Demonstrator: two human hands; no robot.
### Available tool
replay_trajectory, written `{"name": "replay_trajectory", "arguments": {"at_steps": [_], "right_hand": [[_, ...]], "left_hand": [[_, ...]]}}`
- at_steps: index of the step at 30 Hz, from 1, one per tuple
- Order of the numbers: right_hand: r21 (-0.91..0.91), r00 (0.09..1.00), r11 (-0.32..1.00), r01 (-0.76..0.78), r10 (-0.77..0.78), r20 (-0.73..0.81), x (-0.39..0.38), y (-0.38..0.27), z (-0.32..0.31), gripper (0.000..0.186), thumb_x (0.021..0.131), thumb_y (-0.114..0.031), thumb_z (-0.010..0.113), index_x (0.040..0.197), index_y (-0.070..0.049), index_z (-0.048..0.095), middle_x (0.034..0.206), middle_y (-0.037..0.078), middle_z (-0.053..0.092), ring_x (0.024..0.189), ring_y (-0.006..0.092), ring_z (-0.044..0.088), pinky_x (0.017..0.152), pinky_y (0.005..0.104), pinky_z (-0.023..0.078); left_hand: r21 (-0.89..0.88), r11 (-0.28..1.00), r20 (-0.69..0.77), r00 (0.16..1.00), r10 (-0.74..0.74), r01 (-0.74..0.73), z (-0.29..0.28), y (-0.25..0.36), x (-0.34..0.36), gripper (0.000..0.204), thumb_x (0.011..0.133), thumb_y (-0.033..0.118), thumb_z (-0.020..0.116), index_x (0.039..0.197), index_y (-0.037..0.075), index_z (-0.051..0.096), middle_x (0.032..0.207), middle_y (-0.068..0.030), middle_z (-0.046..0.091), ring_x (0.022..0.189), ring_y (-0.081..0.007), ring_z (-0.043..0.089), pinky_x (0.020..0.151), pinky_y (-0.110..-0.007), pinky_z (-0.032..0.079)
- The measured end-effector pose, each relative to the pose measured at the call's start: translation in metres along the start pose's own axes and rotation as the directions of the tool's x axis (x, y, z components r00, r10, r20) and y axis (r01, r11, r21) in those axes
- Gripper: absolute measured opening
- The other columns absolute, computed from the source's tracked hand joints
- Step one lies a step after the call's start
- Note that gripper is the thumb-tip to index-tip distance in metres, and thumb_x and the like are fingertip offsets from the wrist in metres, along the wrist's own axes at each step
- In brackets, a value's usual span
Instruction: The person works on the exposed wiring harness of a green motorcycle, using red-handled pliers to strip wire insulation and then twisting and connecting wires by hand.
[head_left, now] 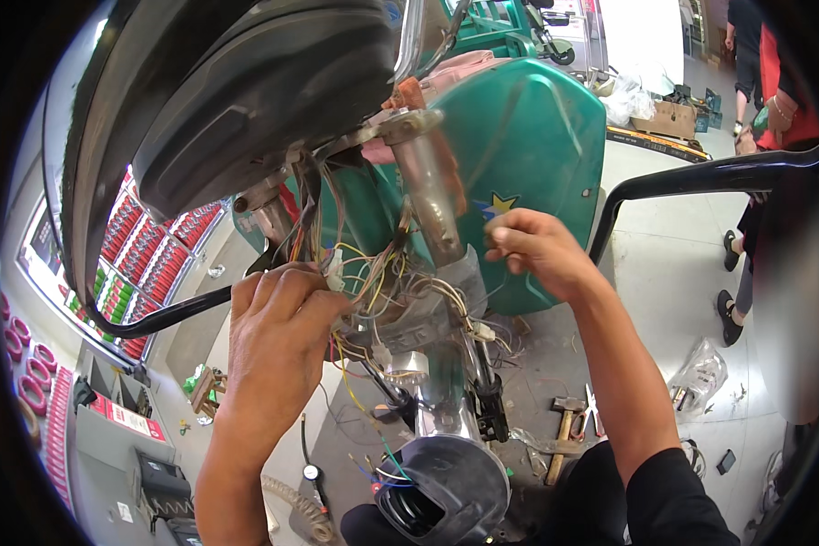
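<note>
Below a large dark plastic shell (pixel 273 109), a tangle of thin coloured wires (pixel 373 273) hangs between the metal fork tubes (pixel 437 200) of a green three-wheeler or scooter. My left hand (pixel 287 314) is closed on part of the wires, beside a white connector plug (pixel 336 271). My right hand (pixel 541 250) is raised to the right of the tangle, in front of a green body panel (pixel 546 164) with a star sticker. Its thumb and forefinger are pinched; what lies between them is too small to tell. A black round housing (pixel 464 482) with loose wire ends sits low in front.
Black bars (pixel 701 177) reach out on both sides. A hammer (pixel 566 428) and scissors (pixel 591 414) lie on the floor at right, near a clear plastic bag (pixel 701 373). A gauge with a hose (pixel 312 473) is at lower left. People (pixel 773 109) stand at the right.
</note>
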State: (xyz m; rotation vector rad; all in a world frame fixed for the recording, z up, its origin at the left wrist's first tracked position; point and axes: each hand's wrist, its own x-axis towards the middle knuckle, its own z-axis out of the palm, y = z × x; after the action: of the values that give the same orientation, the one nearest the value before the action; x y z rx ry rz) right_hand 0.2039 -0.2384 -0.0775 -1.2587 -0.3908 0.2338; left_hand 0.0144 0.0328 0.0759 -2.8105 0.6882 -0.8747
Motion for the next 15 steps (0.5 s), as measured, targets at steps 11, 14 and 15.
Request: {"name": "replay_trajectory", "arguments": {"at_steps": [11,14,15], "right_hand": [[0.398,0.962,0.891,-0.218,0.128,0.241,0.074,0.021,0.047,0.006,0.097,-0.010,0.072,0.095,-0.005,0.069,0.077,-0.004,0.063,0.061,0.0064,0.053,0.059,0.0206,0.043],[0.363,0.969,0.910,-0.200,0.129,0.211,0.077,0.026,0.056,0.002,0.094,-0.003,0.070,0.095,-0.004,0.069,0.077,-0.003,0.064,0.060,0.0065,0.053,0.058,0.0220,0.045],[0.342,0.968,0.920,-0.194,0.123,0.217,0.078,0.025,0.056,0.002,0.093,-0.002,0.070,0.095,-0.004,0.069,0.078,-0.003,0.064,0.061,0.0068,0.054,0.059,0.0237,0.047]], "left_hand": [[0.111,0.993,0.030,0.999,0.028,-0.031,0.002,0.003,0.001,0.032,0.072,0.000,0.077,0.101,0.012,0.073,0.102,-0.0039,0.065,0.118,-0.0261,0.065,0.100,-0.045,0.042],[0.129,0.991,0.023,0.999,0.038,-0.040,0.005,0.005,0.003,0.030,0.071,0.000,0.077,0.099,0.012,0.072,0.101,-0.0040,0.064,0.117,-0.0258,0.065,0.100,-0.045,0.042],[0.135,0.990,0.020,0.999,0.036,-0.038,0.005,0.006,0.003,0.030,0.071,0.000,0.077,0.098,0.011,0.071,0.100,-0.0040,0.063,0.117,-0.0257,0.065,0.099,-0.045,0.042]]}}
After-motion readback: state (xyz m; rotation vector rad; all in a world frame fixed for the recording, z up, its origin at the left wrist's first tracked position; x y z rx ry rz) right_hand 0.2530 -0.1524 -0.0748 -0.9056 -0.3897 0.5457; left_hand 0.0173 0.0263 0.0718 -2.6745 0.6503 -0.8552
